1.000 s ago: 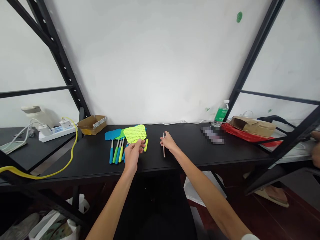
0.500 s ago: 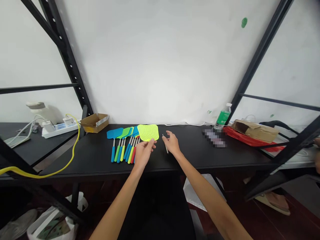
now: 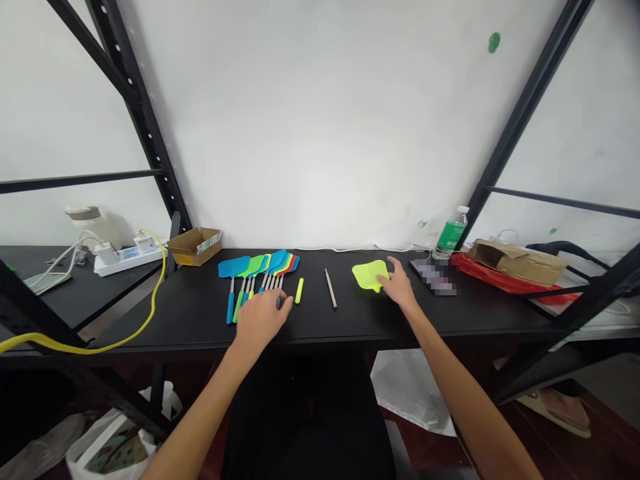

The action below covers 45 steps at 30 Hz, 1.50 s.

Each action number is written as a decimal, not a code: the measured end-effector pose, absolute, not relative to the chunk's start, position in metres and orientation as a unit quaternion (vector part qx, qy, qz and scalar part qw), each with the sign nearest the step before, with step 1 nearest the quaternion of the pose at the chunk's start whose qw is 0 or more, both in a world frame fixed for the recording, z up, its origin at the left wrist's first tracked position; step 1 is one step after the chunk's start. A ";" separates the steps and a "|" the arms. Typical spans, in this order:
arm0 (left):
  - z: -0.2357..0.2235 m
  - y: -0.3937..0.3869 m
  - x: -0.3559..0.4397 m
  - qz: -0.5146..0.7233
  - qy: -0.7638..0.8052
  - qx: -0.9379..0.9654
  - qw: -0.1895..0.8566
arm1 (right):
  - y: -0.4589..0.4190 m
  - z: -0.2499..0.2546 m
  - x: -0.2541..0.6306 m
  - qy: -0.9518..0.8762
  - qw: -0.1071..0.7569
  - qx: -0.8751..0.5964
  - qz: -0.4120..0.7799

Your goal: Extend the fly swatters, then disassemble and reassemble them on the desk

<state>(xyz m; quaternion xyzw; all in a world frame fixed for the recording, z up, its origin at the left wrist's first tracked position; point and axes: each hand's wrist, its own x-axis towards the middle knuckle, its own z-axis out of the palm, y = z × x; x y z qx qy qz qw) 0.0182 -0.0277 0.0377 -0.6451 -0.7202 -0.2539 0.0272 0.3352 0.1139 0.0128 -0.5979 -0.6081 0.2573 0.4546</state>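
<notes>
Several fly swatters (image 3: 234,268) with blue, green, yellow and red heads lie side by side on the black table. My left hand (image 3: 263,319) hovers over their handles, fingers loosely bent and a gap at the thumb; it covers some handles. A short yellow grip (image 3: 299,291) lies just right of it. Farther right is a thin metal rod (image 3: 331,289), slightly slanted. My right hand (image 3: 399,285) is at the right edge of a loose yellow swatter head (image 3: 367,275), thumb touching it and fingers spread.
An open cardboard box (image 3: 195,247) stands behind the swatters at left. A power strip (image 3: 131,259) and yellow cable (image 3: 153,293) are farther left. At right are a bottle (image 3: 451,233), a blurred flat item (image 3: 434,276) and a carton (image 3: 517,262) on red plastic. Black posts flank the table.
The yellow swatter head has gone from my left hand to the right, beside my right hand. My left hand has moved left and down, and the yellow grip now shows.
</notes>
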 end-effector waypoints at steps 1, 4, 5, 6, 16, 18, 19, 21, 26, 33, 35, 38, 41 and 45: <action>0.037 -0.029 0.011 -0.208 -0.742 -0.635 0.047 | 0.115 0.011 0.345 -0.619 0.405 -0.646 0.188; 0.034 -0.028 0.006 -0.114 -0.774 -0.619 0.074 | 0.111 0.009 0.357 -0.628 0.268 -0.727 0.074; 0.034 -0.027 0.008 -0.098 -0.777 -0.616 0.081 | 0.109 0.008 0.357 -0.629 0.240 -0.738 0.057; 0.034 -0.025 0.010 -0.088 -0.780 -0.613 0.088 | 0.106 0.008 0.355 -0.629 0.222 -0.744 0.040; 0.041 -0.021 0.029 -0.019 -0.771 -0.631 0.085 | 0.073 0.016 0.310 -0.675 0.317 -0.667 -0.013; 0.040 -0.023 0.030 -0.021 -0.767 -0.635 0.087 | 0.065 0.017 0.295 -0.691 0.349 -0.633 -0.005; 0.039 -0.025 0.030 -0.025 -0.768 -0.633 0.089 | 0.061 0.018 0.287 -0.698 0.365 -0.616 0.003; 0.041 -0.029 0.030 -0.037 -0.773 -0.627 0.093 | 0.054 0.020 0.274 -0.711 0.398 -0.579 0.030; 0.050 -0.043 0.048 -0.064 -0.769 -0.624 0.120 | 0.039 0.018 0.241 -0.704 0.464 -0.466 0.268; 0.035 -0.050 0.100 -0.107 -0.716 -0.683 0.102 | 0.043 0.034 0.202 -0.251 0.543 -0.290 0.747; 0.029 -0.049 0.109 -0.097 -0.711 -0.692 0.080 | 0.047 0.041 0.202 -0.151 0.561 -0.271 0.768; 0.023 -0.051 0.116 -0.124 -0.684 -0.718 0.030 | 0.050 0.047 0.210 -0.131 0.571 -0.251 0.771; 0.019 -0.060 0.117 -0.254 -0.623 -0.730 -0.122 | 0.056 0.050 0.227 -0.154 0.578 -0.226 0.769; 0.017 -0.069 0.103 -0.364 -0.506 -0.652 -0.432 | 0.079 0.061 0.265 -0.151 0.660 -0.183 0.713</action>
